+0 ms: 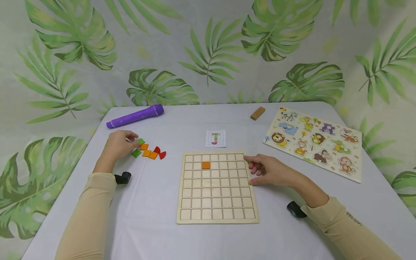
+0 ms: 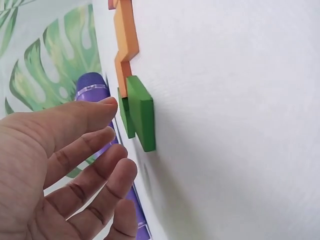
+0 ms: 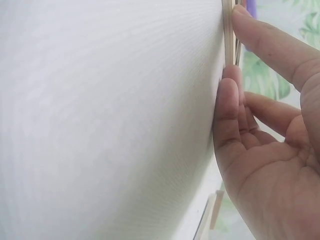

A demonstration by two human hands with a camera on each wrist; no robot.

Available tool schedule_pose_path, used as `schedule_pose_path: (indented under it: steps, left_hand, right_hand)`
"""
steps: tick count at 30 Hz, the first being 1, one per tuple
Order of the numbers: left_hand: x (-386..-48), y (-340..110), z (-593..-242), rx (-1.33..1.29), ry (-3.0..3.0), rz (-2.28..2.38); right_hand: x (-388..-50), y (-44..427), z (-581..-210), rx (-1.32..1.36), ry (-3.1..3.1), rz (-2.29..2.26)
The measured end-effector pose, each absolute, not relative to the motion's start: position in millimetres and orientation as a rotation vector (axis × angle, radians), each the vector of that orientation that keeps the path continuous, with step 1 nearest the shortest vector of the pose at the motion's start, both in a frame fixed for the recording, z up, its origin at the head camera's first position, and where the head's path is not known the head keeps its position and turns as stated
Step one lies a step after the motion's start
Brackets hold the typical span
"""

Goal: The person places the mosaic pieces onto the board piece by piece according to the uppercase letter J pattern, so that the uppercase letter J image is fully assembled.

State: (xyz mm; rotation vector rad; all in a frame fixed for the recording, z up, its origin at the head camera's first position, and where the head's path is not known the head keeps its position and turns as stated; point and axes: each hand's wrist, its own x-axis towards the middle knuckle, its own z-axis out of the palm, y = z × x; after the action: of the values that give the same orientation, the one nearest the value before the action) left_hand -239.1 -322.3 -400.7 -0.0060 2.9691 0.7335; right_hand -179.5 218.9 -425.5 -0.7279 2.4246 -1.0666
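Note:
My left hand (image 1: 118,144) hovers beside a small group of tiles at the left, fingers loosely bent and nothing between them. Closest to it are two green tiles (image 1: 136,154); in the left wrist view the fingertips are just short of the nearer green tile (image 2: 142,115). Several orange tiles (image 1: 146,153) and two red quarter-round pieces (image 1: 163,155) lie alongside. A wooden grid board (image 1: 216,193) is in the middle, with one orange square (image 1: 206,165) in its second row. At the board's right edge (image 3: 229,40) my right hand (image 1: 273,171) touches with thumb and fingertips.
Behind the board lies a small pattern card (image 1: 216,138) with a coloured hook shape. A purple microphone-shaped object (image 1: 134,116) rests at the back left. A brown wooden block (image 1: 258,113) and an animal puzzle board (image 1: 315,144) are at the right.

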Motion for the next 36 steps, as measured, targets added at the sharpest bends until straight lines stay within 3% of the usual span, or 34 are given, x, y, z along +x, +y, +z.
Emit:
schedule_pose_path:
  steps: [36]
  left_hand:
    - [-246.1, -320.5, -405.4, -0.069, 2.919, 0.746]
  right_hand:
    - [-179.0, 217.7, -426.0, -0.699, 2.461, -1.029]
